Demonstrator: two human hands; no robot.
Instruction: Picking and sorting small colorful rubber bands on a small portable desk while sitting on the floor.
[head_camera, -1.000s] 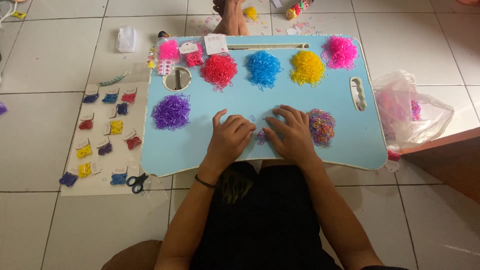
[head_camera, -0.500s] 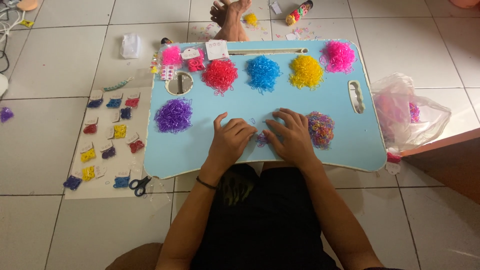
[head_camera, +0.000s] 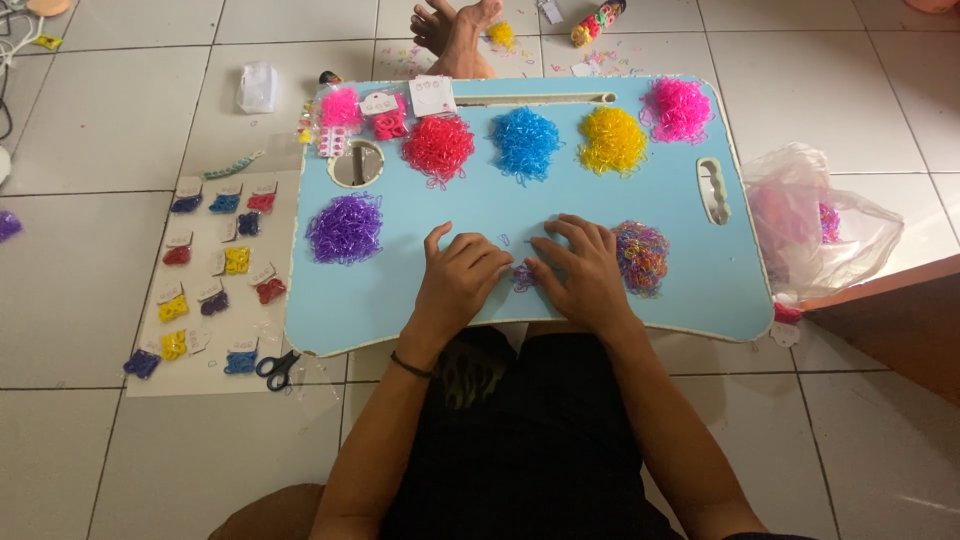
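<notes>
While my left hand (head_camera: 462, 275) and right hand (head_camera: 580, 270) are resting on the tabletop (head_camera: 400, 300), their fingers are narrowing around a small purple band cluster (head_camera: 522, 277). I judge I am sorting it; next calls for a delicate pinch beside the mixed pile (head_camera: 641, 257).

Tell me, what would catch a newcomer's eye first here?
Bright heaps of tiny elastic bands on a pale blue lap table: red heap, blue heap, yellow heap along the far side, purple heap at left. The left hand and right hand meet over a few purple bands near the front edge.
</notes>
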